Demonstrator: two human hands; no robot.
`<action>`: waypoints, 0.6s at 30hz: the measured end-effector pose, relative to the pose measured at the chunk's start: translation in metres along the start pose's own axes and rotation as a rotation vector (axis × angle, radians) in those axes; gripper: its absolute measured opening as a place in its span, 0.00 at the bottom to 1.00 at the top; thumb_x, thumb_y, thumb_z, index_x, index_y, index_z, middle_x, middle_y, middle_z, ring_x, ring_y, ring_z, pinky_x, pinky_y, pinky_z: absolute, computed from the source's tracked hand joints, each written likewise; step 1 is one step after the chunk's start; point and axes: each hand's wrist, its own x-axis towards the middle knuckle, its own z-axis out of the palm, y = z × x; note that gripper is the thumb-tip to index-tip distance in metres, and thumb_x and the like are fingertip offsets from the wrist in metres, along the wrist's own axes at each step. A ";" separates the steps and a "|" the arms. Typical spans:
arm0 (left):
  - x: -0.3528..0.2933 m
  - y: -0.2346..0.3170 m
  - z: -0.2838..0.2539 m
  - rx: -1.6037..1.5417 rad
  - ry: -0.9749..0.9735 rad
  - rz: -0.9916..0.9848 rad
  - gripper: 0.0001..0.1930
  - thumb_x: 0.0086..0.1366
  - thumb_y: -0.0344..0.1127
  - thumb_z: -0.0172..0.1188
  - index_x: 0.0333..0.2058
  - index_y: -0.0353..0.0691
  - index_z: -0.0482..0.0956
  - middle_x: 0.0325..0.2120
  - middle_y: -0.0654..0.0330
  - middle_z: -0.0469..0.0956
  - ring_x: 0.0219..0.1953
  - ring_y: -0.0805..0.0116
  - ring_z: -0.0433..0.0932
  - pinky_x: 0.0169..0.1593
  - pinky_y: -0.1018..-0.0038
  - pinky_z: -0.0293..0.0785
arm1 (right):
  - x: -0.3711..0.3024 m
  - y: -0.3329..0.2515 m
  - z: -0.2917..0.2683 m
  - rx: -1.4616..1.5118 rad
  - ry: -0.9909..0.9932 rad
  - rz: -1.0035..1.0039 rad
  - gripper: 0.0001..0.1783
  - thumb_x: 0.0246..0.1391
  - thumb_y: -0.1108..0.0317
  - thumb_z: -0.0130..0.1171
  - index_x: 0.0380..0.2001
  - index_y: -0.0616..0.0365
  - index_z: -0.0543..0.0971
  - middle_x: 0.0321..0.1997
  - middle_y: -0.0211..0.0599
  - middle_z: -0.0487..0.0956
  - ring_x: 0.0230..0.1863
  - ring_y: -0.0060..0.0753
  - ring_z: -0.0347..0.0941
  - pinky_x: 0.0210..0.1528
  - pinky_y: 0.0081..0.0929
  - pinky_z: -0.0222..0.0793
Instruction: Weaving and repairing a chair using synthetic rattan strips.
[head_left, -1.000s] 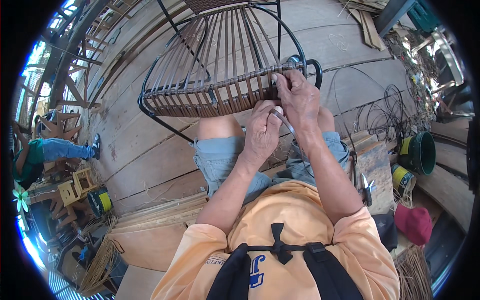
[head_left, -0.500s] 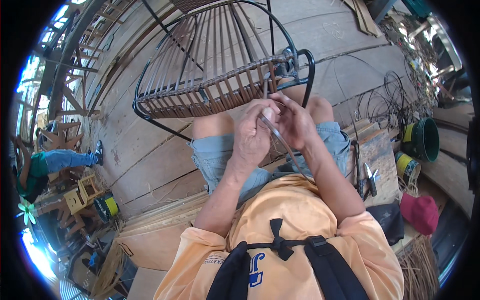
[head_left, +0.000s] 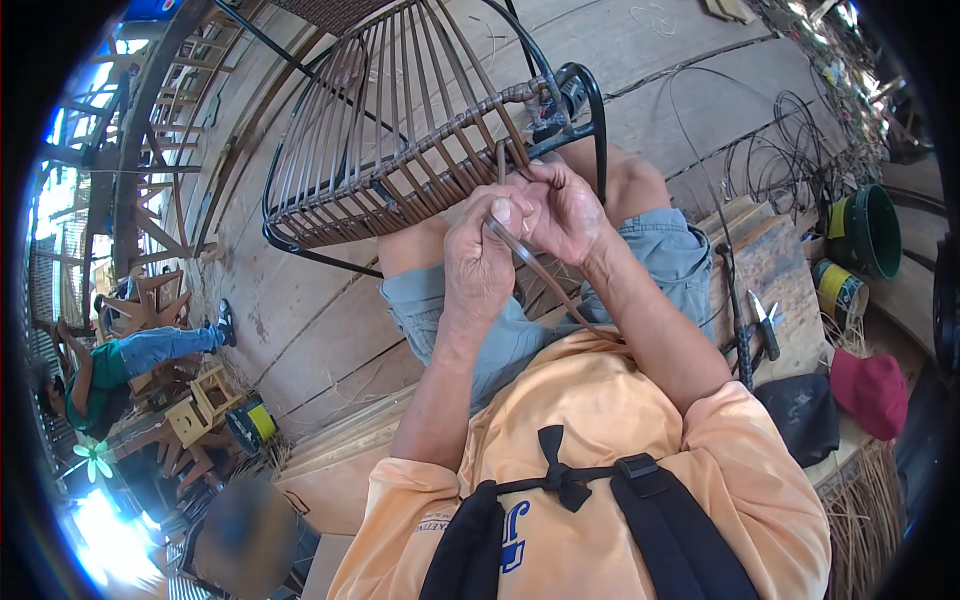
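A chair-like frame of black metal tube [head_left: 601,140] leans over my knees, with brown flat strips strung across it and wound along its near edge. My left hand [head_left: 480,250] pinches a loose brown strip [head_left: 553,282] between thumb and fingers. The strip's tail runs down to my shirt, and its upper part reaches the wound edge. My right hand [head_left: 568,215] is closed just beside it, thumb and fingertips against the right end of that edge. What those fingertips grip is hidden.
On the board to my right lie pliers [head_left: 765,325], a dark-handled tool [head_left: 738,310], a black cloth item [head_left: 800,415] and a red cap [head_left: 868,393]. Beyond are green buckets [head_left: 870,235] and coiled dark strand [head_left: 780,160]. A person in green [head_left: 100,380] is at far left.
The frame has shifted slightly left and tilted in view. My right hand has moved up and left to the wound edge; my left hand keeps its pinch on the strip.
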 end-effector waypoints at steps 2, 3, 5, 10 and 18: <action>0.001 0.002 0.000 0.045 0.023 0.025 0.21 0.68 0.49 0.46 0.32 0.33 0.73 0.29 0.60 0.71 0.31 0.75 0.67 0.36 0.78 0.65 | 0.002 -0.002 -0.005 -0.006 -0.019 0.007 0.11 0.55 0.65 0.44 0.28 0.63 0.68 0.29 0.38 0.72 0.35 0.36 0.71 0.44 0.34 0.67; 0.001 0.003 0.000 0.046 0.020 0.024 0.21 0.68 0.49 0.46 0.32 0.33 0.73 0.29 0.60 0.71 0.31 0.75 0.67 0.36 0.78 0.65 | 0.002 -0.002 -0.005 -0.017 -0.039 0.014 0.11 0.56 0.66 0.44 0.29 0.63 0.68 0.30 0.39 0.73 0.35 0.36 0.71 0.44 0.34 0.68; 0.001 0.005 0.001 0.023 0.022 0.005 0.21 0.68 0.48 0.46 0.33 0.32 0.73 0.28 0.61 0.70 0.29 0.76 0.66 0.35 0.79 0.63 | 0.001 -0.004 -0.002 -0.024 0.017 0.014 0.13 0.56 0.64 0.42 0.30 0.65 0.69 0.31 0.43 0.73 0.35 0.40 0.71 0.42 0.36 0.67; 0.000 0.004 0.018 -0.274 0.079 -0.063 0.21 0.68 0.49 0.45 0.29 0.34 0.70 0.24 0.63 0.66 0.25 0.75 0.64 0.32 0.78 0.61 | 0.000 -0.007 0.001 0.003 -0.030 0.073 0.16 0.57 0.63 0.40 0.33 0.69 0.69 0.33 0.48 0.75 0.36 0.44 0.73 0.41 0.35 0.69; -0.028 -0.039 0.038 -0.234 0.196 -0.134 0.17 0.69 0.48 0.43 0.33 0.40 0.68 0.22 0.68 0.62 0.22 0.79 0.59 0.27 0.82 0.57 | -0.005 0.009 0.017 -0.603 0.594 -0.133 0.14 0.58 0.62 0.44 0.36 0.63 0.72 0.31 0.37 0.77 0.29 0.27 0.73 0.32 0.25 0.70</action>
